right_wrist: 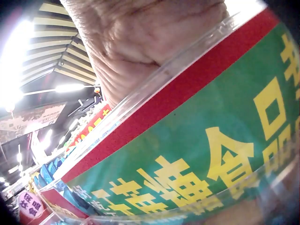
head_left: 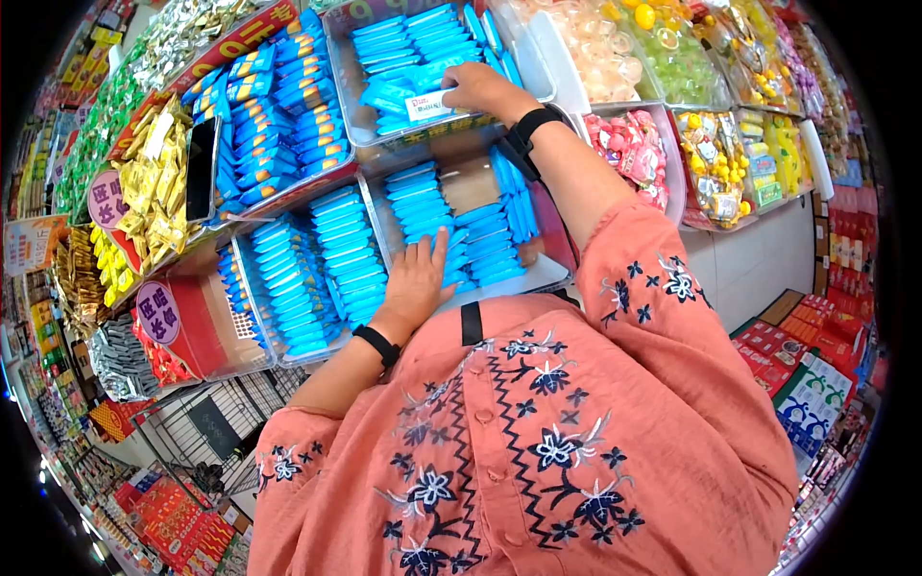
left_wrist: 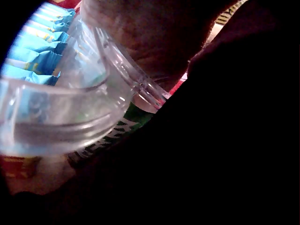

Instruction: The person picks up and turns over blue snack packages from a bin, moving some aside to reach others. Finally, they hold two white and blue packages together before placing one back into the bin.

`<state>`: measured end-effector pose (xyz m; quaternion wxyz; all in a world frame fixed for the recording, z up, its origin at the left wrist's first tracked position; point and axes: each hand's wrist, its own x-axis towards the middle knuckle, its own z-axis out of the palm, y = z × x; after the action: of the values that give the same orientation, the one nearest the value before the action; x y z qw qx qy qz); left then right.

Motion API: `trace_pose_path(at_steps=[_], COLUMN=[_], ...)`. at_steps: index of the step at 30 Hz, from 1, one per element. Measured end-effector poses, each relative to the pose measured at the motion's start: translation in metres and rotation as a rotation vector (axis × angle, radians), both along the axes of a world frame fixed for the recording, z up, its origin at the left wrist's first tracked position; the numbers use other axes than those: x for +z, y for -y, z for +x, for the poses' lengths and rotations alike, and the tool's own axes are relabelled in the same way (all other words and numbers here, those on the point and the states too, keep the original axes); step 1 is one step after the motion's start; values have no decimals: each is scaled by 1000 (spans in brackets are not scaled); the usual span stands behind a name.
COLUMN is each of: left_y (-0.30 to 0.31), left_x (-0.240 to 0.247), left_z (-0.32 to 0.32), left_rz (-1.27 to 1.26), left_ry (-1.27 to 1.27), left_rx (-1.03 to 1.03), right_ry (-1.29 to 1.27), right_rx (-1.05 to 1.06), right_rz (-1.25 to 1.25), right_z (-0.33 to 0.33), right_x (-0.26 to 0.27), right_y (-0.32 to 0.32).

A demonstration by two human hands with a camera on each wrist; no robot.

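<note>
My right hand (head_left: 483,93) reaches into the upper clear bin (head_left: 461,128), fingers curled and pinching at the edge of a light blue packet (head_left: 386,94) with a white label (head_left: 427,106). The fingertips are partly hidden in the head view. My left hand (head_left: 418,276) lies with fingers spread over rows of blue packets (head_left: 415,206) in the lower bin. Its palm is by the bin's clear front rim (left_wrist: 119,58). In the right wrist view the right hand's heel (right_wrist: 154,37) is above a green sign with yellow characters (right_wrist: 187,154).
More blue packets (head_left: 288,278) fill bins to the left, near gold-wrapped sweets (head_left: 158,192) and a dark phone-like screen (head_left: 202,168). Pink (head_left: 629,154) and yellow packs (head_left: 711,163) stand on the right. A wire cart (head_left: 230,413) is at lower left.
</note>
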<state>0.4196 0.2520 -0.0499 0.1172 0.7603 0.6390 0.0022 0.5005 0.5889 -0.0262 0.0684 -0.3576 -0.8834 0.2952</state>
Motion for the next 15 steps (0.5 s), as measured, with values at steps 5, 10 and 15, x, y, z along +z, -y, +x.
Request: trace_pose_path(at_steps=[5,10,15], left_y=[0,1,2], left_x=[-2,-1,-1], left_z=[0,0,-1], left_rz=[37,63,90], left_ry=[11,11,11], left_rx=[-8,-6,-5], right_ry=[-5,44,-28], right_rx=[-3,-37,-28], right_rz=[-17,-69,-57], right_z=[1,-1,1], right_x=[2,2,-2], right_y=[1,0,1])
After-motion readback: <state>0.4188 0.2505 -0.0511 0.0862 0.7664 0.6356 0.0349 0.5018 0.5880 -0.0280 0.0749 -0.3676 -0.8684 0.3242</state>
